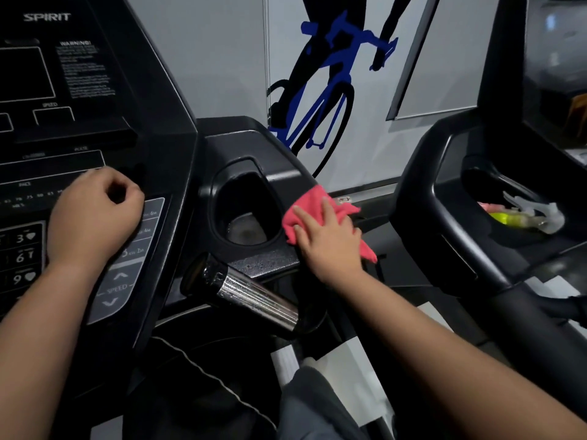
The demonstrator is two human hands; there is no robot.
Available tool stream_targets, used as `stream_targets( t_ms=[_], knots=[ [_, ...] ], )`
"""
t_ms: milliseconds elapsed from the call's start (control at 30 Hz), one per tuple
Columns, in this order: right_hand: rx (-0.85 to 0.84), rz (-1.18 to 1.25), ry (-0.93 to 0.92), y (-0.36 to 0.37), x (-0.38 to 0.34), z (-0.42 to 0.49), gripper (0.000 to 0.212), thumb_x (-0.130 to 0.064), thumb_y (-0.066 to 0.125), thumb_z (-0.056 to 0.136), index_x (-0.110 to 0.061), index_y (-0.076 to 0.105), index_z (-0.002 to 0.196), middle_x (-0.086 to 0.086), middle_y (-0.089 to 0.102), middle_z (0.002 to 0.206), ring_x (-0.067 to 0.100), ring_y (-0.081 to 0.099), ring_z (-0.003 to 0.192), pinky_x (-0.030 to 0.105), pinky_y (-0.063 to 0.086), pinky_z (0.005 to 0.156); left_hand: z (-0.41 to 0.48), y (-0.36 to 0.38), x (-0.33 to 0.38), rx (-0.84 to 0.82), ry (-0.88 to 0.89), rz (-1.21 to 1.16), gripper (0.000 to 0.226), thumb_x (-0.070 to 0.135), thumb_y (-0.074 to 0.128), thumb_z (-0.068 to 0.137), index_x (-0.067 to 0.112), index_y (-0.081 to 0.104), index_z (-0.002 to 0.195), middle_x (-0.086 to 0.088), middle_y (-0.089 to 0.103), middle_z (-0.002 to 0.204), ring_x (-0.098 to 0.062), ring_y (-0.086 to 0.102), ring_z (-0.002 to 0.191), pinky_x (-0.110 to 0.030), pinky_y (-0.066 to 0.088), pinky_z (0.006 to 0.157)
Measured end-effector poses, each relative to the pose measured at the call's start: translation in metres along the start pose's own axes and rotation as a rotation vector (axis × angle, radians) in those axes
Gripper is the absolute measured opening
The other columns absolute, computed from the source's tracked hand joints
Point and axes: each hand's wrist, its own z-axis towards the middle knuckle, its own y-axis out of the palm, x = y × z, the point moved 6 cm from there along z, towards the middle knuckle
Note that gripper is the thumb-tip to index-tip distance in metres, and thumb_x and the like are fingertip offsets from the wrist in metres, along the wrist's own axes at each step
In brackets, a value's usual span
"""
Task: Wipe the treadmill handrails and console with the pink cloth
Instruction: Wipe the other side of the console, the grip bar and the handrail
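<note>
My right hand [330,239] lies flat on the pink cloth [313,211], fingers straight and spread, pressing it against the outer edge of the treadmill's black console wing [270,154], just right of the cup holder [246,211]; the cloth bunches under my palm, one corner poking out toward the wall and another hanging below my wrist; the cup holder's floor shows a pale, dull patch. My left hand [92,217] rests on the console [95,128] face, fingers curled loosely into a fist with nothing in it, knuckles over the display strip and the heel of the hand beside the grey speed keypad [127,265]; numbered keys show to its left. A chrome pulse grip on the handrail [254,300] juts toward me below the cup holder, beaded with droplets; the textured ledge [270,263] just above it is speckled wet too. To the right stands a neighbouring machine [444,217], well apart from my cloth, its tray holding a clear spray bottle [533,214] lying on its side with yellow liquid inside. On the wall behind, a blue bicycle graphic [327,90] with a dark rider.
</note>
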Motion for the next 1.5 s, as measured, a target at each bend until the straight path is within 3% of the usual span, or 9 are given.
stream_targets(
  t_ms=[133,300,567,767,933,1033,1167,1333,1500],
  knots=[
    [-0.005,-0.025,-0.277,0.005,-0.042,-0.008,0.039,-0.052,0.031,0.098,-0.047,0.045,0.134,-0.006,0.023,0.156,0.038,0.019,0.138,0.062,0.000,0.110,0.001,0.002,-0.003,-0.013,-0.016,-0.036,0.008,0.026,0.052,0.085,0.021,0.057,0.079,0.002,0.054,0.085,-0.022,0.053,0.086,-0.037,0.042,0.075],
    [-0.178,-0.020,-0.640,0.001,-0.015,-0.011,0.062,-0.067,0.032,0.086,-0.041,0.037,0.142,-0.012,0.024,0.155,0.026,0.019,0.142,0.050,0.001,0.113,-0.004,-0.002,0.004,-0.038,-0.006,-0.026,0.008,0.022,0.055,0.087,0.016,0.060,0.083,0.002,0.054,0.090,-0.018,0.050,0.086,-0.034,0.038,0.074],
    [-0.306,-0.283,-0.635,0.001,-0.007,-0.001,0.084,-0.081,0.012,0.072,-0.044,0.001,0.146,-0.006,-0.004,0.160,0.034,0.003,0.144,0.055,-0.003,0.113,-0.006,-0.007,0.007,-0.034,-0.029,-0.010,0.010,0.024,0.057,0.086,0.016,0.061,0.083,0.003,0.056,0.088,-0.016,0.050,0.082,-0.031,0.034,0.069],
    [-0.235,-0.215,-0.681,0.016,-0.070,-0.009,0.088,-0.071,-0.001,0.075,-0.030,0.022,0.150,0.001,0.026,0.155,0.031,0.022,0.140,0.057,0.008,0.114,-0.006,-0.008,0.008,-0.038,-0.035,-0.005,0.012,0.025,0.057,0.087,0.015,0.060,0.083,0.004,0.055,0.086,-0.016,0.049,0.080,-0.031,0.033,0.069],
    [-0.208,-0.155,-0.828,0.008,-0.036,-0.009,0.064,-0.065,0.021,0.088,-0.039,0.027,0.146,-0.006,0.025,0.155,0.029,0.022,0.141,0.054,0.005,0.113,-0.007,-0.010,0.008,-0.055,-0.024,-0.026,0.013,0.026,0.056,0.089,0.015,0.062,0.086,0.003,0.057,0.091,-0.018,0.052,0.079,-0.030,0.034,0.068],
    [-0.256,-0.123,-0.690,0.001,-0.013,0.015,0.069,-0.073,0.018,0.081,-0.047,0.028,0.143,-0.011,0.015,0.157,0.022,0.006,0.146,0.053,-0.003,0.114,-0.006,-0.009,0.007,-0.056,-0.014,-0.017,0.014,0.027,0.055,0.090,0.015,0.062,0.088,0.003,0.056,0.092,-0.017,0.051,0.081,-0.030,0.034,0.070],
    [-0.195,-0.065,-0.478,-0.002,-0.006,0.062,0.076,-0.079,0.027,0.076,-0.046,0.026,0.145,-0.004,0.007,0.159,0.026,0.010,0.145,0.051,0.015,0.114,-0.006,-0.009,0.005,-0.051,-0.012,-0.015,0.015,0.029,0.054,0.090,0.016,0.062,0.089,0.005,0.055,0.092,-0.017,0.050,0.086,-0.031,0.036,0.073],
    [-0.176,0.016,-0.226,0.004,-0.016,0.113,0.085,-0.061,0.046,0.089,-0.035,-0.005,0.151,0.008,-0.011,0.159,0.044,0.010,0.142,0.048,0.017,0.113,-0.005,-0.007,0.004,-0.036,-0.010,-0.015,0.015,0.028,0.054,0.090,0.015,0.061,0.087,0.003,0.056,0.090,-0.019,0.051,0.085,-0.033,0.037,0.073],
    [-0.028,0.085,-0.264,-0.009,-0.052,0.142,0.094,-0.061,0.049,0.087,-0.029,-0.013,0.150,0.010,-0.007,0.159,0.042,0.013,0.142,0.053,0.023,0.111,0.001,-0.002,0.006,-0.015,-0.003,0.013,0.017,0.028,0.053,0.088,0.015,0.056,0.078,0.004,0.055,0.079,-0.020,0.051,0.077,-0.036,0.040,0.072]
  ],
)
